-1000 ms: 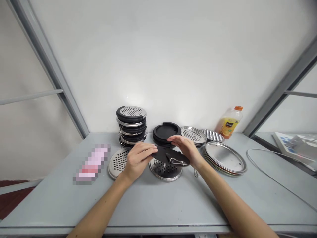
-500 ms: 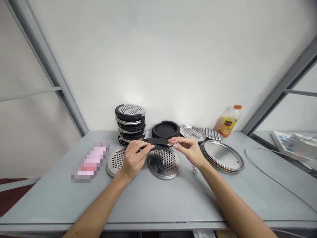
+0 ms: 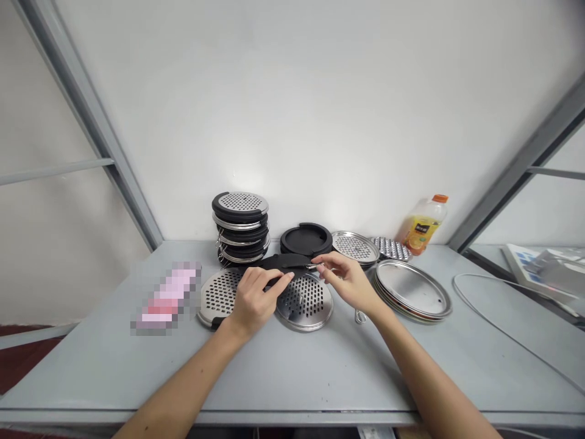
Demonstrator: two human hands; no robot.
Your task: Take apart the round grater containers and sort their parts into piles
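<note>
From where I stand, the shiny perforated disc (image 3: 305, 311) lying on the grey table (image 3: 283, 378) is the easiest thing to place the rest by. Just above its far edge, both hands hold a flat black piece (image 3: 286, 262) between them. The left hand (image 3: 253, 299), over the disc's left side, is closed on the piece's near edge, thumb and fingers pinched together. The right hand (image 3: 350, 280), beyond the disc's right edge, has thumb and forefinger pinching the small metal clip (image 3: 314, 266) at the piece's right end — its other fingers are loosely curled.

Left of the disc lies a paler perforated disc (image 3: 218, 297), partly hidden by the left hand, with a bit of black at its near edge. Behind that, to the disc's far left, rises a tall stack of black-rimmed graters (image 3: 241, 216), metal clips hanging at its side. Straight behind the disc sit stacked black holders (image 3: 306, 238); behind it to the right are stacked perforated plates (image 3: 355, 248) and then a coarse grater (image 3: 392, 249).

Right of the disc there's a small wire loop (image 3: 361, 317) on the table, then a pile of plain metal plates (image 3: 411, 288), with an orange-capped bottle (image 3: 423, 227) behind them and a pale cable (image 3: 507, 332) farther right. Well to the disc's left lies a pink object (image 3: 169, 299) — pixelated, so I can't tell what it is.
</note>
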